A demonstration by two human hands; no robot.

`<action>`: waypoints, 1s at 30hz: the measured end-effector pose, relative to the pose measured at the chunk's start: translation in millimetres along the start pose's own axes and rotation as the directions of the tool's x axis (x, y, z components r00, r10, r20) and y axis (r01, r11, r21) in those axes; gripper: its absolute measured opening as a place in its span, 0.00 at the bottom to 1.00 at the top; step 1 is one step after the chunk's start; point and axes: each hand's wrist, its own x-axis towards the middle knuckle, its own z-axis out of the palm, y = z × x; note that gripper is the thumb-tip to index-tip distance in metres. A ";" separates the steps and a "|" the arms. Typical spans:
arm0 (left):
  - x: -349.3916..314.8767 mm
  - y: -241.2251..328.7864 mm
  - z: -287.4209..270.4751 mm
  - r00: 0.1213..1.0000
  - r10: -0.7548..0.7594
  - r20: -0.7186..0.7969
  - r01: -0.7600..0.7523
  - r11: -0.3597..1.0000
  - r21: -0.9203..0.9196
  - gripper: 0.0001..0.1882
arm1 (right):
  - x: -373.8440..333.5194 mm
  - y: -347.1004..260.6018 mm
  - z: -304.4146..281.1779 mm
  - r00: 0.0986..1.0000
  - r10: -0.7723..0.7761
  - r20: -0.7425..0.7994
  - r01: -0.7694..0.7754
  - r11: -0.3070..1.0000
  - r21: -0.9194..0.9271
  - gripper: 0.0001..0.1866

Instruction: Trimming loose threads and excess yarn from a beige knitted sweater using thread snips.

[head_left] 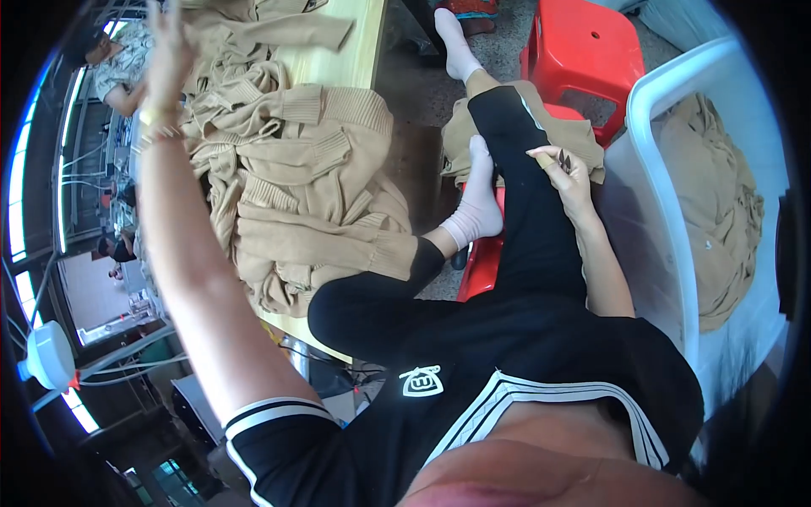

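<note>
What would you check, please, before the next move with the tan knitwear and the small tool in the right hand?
1. Left hand on the knitwear: ok, it is raised over the tan knitted pile at its far end, though blur hides whether it grips anything.
2. Right hand holding the tool: ok, the fingers are closed on a small dark pointed tool.
3. Tool clear of the garments: ok, it is held over the black trouser leg, apart from the pile.
4. Pile fully on the wooden table: not ok, the near folds hang over the edge.
5. White bin ready: ok, it stands beside the right arm with tan cloth inside.
</note>
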 end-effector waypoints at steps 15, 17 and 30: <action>-161.2 108.3 -40.3 0.642 -0.463 0.611 0.379 0.885 0.272 0.33 | -19.3 10.3 27.5 0.847 -0.505 0.164 0.486 0.612 -0.624 0.12; -174.5 111.1 -36.7 0.624 -0.470 0.624 0.312 0.882 0.352 0.27 | -19.3 7.7 30.8 0.811 -0.539 0.227 0.533 0.522 -0.665 0.12; -173.4 193.2 -167.8 0.570 -0.337 0.749 0.705 0.669 -0.236 0.25 | -18.0 13.1 35.9 0.780 -0.558 0.284 0.552 0.400 -0.731 0.18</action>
